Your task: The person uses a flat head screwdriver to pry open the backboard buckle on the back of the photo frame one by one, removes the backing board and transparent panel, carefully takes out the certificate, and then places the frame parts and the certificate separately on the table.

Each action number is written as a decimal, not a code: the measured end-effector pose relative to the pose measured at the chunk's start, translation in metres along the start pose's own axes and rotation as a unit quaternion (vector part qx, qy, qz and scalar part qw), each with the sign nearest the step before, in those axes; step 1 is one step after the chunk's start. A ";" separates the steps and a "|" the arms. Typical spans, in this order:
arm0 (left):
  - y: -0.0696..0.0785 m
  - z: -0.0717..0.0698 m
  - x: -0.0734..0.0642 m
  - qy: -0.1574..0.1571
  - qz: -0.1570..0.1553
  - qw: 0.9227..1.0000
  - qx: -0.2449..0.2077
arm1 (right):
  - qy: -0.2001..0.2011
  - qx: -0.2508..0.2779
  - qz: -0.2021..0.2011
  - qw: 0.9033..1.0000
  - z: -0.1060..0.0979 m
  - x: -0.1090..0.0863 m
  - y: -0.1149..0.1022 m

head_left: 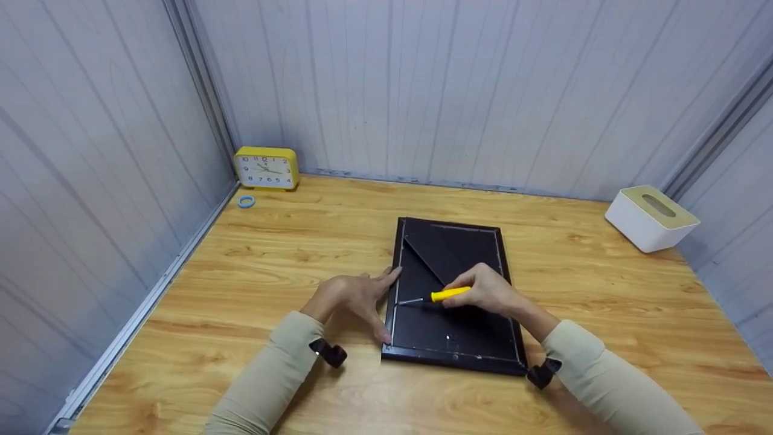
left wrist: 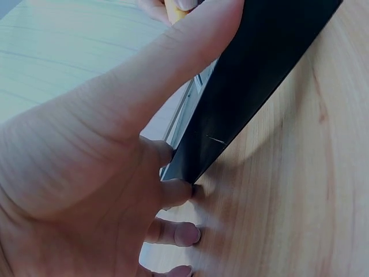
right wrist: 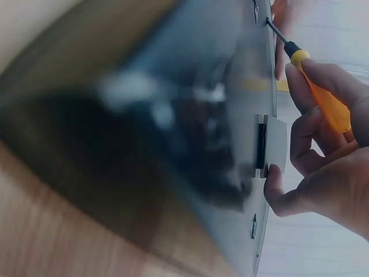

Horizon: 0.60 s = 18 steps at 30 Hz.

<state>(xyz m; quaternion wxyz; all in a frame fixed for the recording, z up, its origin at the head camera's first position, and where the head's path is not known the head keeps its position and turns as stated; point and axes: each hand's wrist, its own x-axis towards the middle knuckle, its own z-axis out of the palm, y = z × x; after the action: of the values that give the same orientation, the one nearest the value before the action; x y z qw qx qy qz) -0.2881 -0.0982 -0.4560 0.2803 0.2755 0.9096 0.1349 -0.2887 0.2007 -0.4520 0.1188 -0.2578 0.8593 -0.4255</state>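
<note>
A black picture frame (head_left: 426, 329) lies back side up on the wooden table, its back stand (head_left: 430, 260) forming a diagonal line across the panel. My left hand (head_left: 361, 297) spreads along the frame's left edge, thumb near the lower left corner and a fingertip farther up. In the left wrist view, fingertips meet the frame's side wall (left wrist: 230, 98) and the tabletop. My right hand (head_left: 488, 291) grips a yellow-handled screwdriver (head_left: 448, 294) over the back panel. The screwdriver's metal tip reaches the inner left edge, between the left thumb and fingers.
A yellow alarm clock (head_left: 266, 168) stands at the back left, with a small blue ring (head_left: 246, 206) in front of it. At the back right sits a white tissue box (head_left: 643, 226) with a tan lid. Panelled walls border the table at back and sides.
</note>
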 end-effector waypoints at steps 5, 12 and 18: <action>0.001 -0.002 0.000 0.007 0.002 1.000 -0.019 | 0.002 0.001 0.003 1.000 0.000 0.002 0.000; 0.002 0.000 0.001 0.014 0.003 0.999 -0.035 | -0.003 0.003 0.010 1.000 -0.001 0.003 0.001; 0.001 0.001 0.001 0.020 0.001 0.999 -0.039 | -0.007 0.004 0.008 1.000 -0.001 0.003 0.004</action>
<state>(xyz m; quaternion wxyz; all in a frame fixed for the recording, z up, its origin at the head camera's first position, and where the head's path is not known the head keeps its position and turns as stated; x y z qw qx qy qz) -0.2880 -0.0967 -0.4565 0.2728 0.2630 0.9085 0.1759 -0.2935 0.2019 -0.4546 0.1295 -0.2537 0.8587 -0.4260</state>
